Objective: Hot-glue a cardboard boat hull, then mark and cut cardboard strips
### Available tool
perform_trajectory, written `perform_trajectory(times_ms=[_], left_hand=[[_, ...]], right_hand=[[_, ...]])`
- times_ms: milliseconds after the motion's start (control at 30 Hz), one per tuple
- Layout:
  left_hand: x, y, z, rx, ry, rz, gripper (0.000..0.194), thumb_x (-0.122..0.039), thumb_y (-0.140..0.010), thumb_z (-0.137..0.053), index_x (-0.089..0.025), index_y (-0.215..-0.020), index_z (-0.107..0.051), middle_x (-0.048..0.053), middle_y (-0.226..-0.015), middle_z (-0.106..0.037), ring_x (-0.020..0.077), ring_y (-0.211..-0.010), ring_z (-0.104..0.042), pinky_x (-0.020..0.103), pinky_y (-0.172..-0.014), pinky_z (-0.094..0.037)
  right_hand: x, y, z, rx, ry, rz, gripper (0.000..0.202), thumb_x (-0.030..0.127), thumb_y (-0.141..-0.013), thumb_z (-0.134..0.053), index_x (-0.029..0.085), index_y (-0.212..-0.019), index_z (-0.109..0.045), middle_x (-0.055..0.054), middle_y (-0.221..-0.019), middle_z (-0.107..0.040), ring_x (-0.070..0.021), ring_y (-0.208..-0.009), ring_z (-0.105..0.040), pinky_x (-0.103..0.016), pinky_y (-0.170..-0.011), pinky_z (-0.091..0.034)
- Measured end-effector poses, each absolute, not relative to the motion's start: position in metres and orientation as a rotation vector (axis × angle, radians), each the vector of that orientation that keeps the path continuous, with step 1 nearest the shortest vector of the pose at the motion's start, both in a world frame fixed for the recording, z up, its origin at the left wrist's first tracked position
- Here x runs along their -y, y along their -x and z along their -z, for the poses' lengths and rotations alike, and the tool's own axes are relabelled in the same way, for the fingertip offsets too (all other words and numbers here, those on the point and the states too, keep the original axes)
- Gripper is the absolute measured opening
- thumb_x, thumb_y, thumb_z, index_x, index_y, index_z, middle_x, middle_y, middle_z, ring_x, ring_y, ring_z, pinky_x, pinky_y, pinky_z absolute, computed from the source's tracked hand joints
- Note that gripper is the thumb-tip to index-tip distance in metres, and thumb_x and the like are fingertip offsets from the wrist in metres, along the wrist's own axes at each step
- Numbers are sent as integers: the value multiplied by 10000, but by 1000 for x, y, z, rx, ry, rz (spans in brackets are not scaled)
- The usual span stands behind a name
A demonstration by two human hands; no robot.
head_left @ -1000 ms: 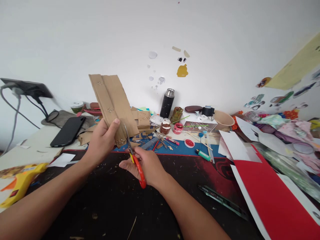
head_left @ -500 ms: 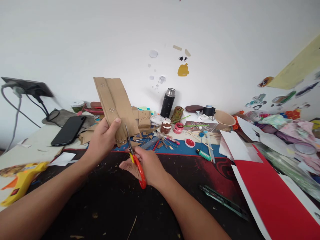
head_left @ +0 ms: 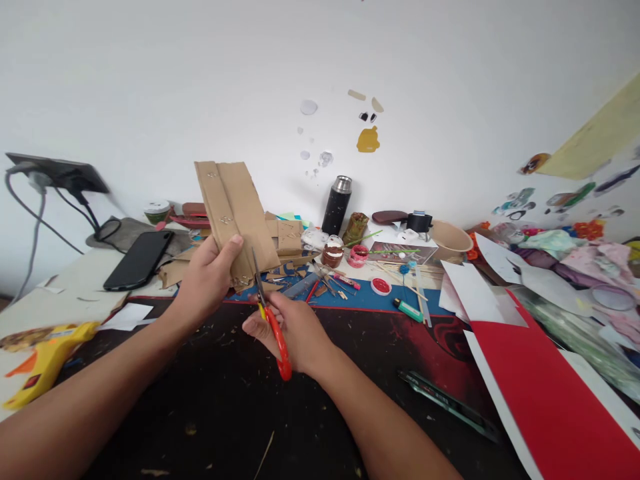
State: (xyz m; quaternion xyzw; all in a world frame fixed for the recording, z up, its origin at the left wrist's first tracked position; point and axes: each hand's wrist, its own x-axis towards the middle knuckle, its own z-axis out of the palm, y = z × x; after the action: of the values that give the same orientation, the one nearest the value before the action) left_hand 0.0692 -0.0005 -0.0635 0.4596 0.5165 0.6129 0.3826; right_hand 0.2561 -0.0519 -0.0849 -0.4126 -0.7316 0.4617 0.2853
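Observation:
A folded piece of brown cardboard (head_left: 240, 207) is held up by my left hand (head_left: 207, 273), thumb across its lower front. My right hand (head_left: 295, 327) grips scissors (head_left: 277, 340) with red and yellow handles. The scissor blades point upward and lie against the lower right part of the cardboard. Whether they are cutting into it is hard to tell. Cardboard scraps (head_left: 290, 237) lie on the table behind the held piece.
A yellow glue gun (head_left: 53, 360) and a black phone (head_left: 139, 260) lie at left. Behind stand a black thermos (head_left: 337, 205) and paint jars (head_left: 333, 252). A cutter (head_left: 445, 403) and red paper (head_left: 555, 387) are at right.
The cardboard's top has tipped slightly down and right in my left hand. My right hand with the scissors has shifted very slightly right.

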Motion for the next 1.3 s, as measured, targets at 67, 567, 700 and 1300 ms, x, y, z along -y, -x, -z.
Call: perform_trajectory(times_ms=[67,567,700,1300], left_hand=[[1,-70,63,-1326,-1181,-1559,479,-629,-918,-764,-206,-1127,-686,69,-896,-814,303,-863,-778,358,-651,-623],[-1,-63,71,-1320,-1201,-1567,492,-623,-967,-752,-191,-1200,-716,92,-1068,-848,317,-992,-791,391,-794,-647],[-1,-64,70,-1315,-1210,-1566,462,-603,-967,-763,-205,-1196,-717,74,-1010,-844,333,-1034,-792,404,-820,-657],[3,-67,65,-1345,-1220,-1536,545,-649,-923,-783,-179,-1190,-715,68,-991,-819,227,-785,-715,312,-675,-591]], right_hand=[[52,-255,88,1954,1133,-1168,439,626,-1001,-818,244,-1207,-748,-38,-927,-825,-231,-813,-810,-282,-685,-554],[51,-254,92,1968,1149,-990,409,632,-1026,-747,233,-1109,-777,18,-701,-651,-172,-600,-575,-276,-595,-437],[50,-254,93,1950,1136,-1012,424,658,-1019,-736,235,-1043,-769,22,-683,-619,-169,-585,-543,-277,-587,-425],[51,-255,91,1937,1169,-1095,366,593,-1041,-747,230,-1083,-758,18,-700,-678,-176,-607,-658,-272,-613,-443]])
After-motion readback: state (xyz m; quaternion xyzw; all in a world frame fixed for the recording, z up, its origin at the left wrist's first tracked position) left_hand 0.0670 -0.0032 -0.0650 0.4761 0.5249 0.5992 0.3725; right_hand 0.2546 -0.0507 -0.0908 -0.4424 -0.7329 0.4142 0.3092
